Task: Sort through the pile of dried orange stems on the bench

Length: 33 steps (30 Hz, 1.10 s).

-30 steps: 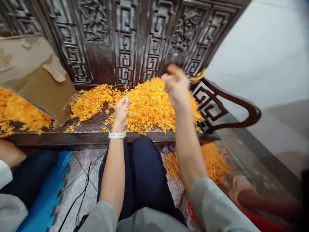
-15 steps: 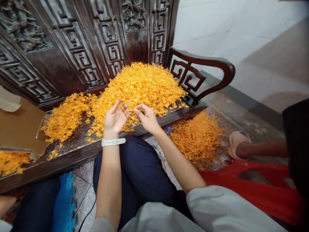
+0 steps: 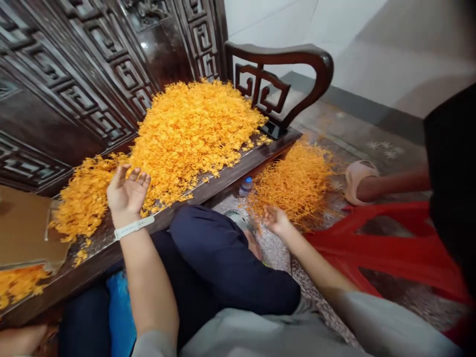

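Left hand (image 3: 126, 191) is up, palm open and fingers spread, holding nothing, right at the near edge of the orange heap (image 3: 193, 129) piled on the dark wooden counter (image 3: 230, 171). Right hand (image 3: 275, 220) is low beside the stringy orange pile (image 3: 297, 178) on the floor, fingers curled, and it is unclear whether it grips anything.

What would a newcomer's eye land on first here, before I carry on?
The big heap of bright orange bits piled on the dark carved bench, against its backrest. Next, a looser orange pile on the floor below the bench's armrest end, with the right hand low beside it. The left hand is open, palm up, over the bench's front edge.
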Tool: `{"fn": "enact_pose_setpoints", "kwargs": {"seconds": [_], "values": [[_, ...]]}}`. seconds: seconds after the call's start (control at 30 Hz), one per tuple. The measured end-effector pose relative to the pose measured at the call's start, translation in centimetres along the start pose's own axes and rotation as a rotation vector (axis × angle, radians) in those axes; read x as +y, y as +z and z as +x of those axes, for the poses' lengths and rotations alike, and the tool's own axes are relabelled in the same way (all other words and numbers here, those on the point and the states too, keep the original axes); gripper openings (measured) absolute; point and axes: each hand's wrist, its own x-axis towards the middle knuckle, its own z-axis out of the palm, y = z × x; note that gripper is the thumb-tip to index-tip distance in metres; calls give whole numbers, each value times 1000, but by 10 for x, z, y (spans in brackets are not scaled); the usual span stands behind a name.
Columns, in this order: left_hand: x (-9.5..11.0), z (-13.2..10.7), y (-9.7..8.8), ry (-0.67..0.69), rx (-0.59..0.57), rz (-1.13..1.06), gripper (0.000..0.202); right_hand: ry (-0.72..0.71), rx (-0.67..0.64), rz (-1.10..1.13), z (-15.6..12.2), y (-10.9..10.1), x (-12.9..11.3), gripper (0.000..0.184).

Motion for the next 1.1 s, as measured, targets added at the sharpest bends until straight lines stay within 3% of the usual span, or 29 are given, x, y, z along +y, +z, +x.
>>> {"fn": "enact_pose_setpoints", "kwargs": {"seconds": [0.07, 0.13, 0.2, 0.27, 0.3, 0.4, 0.47, 0.6, 0.67, 0.77, 0.87, 0.93, 1.0, 1.1], "values": [[1, 8, -17, 6, 58, 76, 16, 106, -43, -58, -14, 0, 35, 18], [0, 13, -34, 27, 131, 169, 15, 146, -95, -121, -22, 7, 49, 13], [-4, 15, -51, 36, 242, 323, 13, 122, -148, -177, -21, 26, 42, 8], [-8, 17, -68, -5, 348, 675, 12, 22, -215, -232, -18, 59, 23, 7], [-9, 17, -76, -27, 368, 883, 13, -57, -259, -266, -19, 79, 12, 8], [-10, 13, -97, 26, 403, 1226, 7, -324, -442, -410, -32, 145, -12, 9], [-9, 8, -108, 45, 378, 1402, 12, -448, -608, -558, -48, 190, -15, 10], [-2, 3, -128, -73, 356, 1387, 19, -685, -1021, -904, -67, 302, 11, 20], [3, 2, -138, -135, 365, 1336, 18, -926, -1131, -1020, -65, 373, 40, 19], [10, 1, -149, -135, 427, 1293, 22, -1230, -1027, -1322, -50, 482, 92, 15], [12, -2, -155, -108, 472, 1309, 21, -1232, -830, -1667, -24, 562, 140, 37], [13, -2, -158, -101, 454, 1324, 17, -1135, -768, -1785, -6, 591, 162, 40], [13, -1, -161, -82, 441, 1318, 16, -1070, -748, -1799, 9, 605, 173, 32], [16, 4, -162, -16, 465, 1301, 19, -1086, -691, -1718, 19, 620, 160, 27]]}}
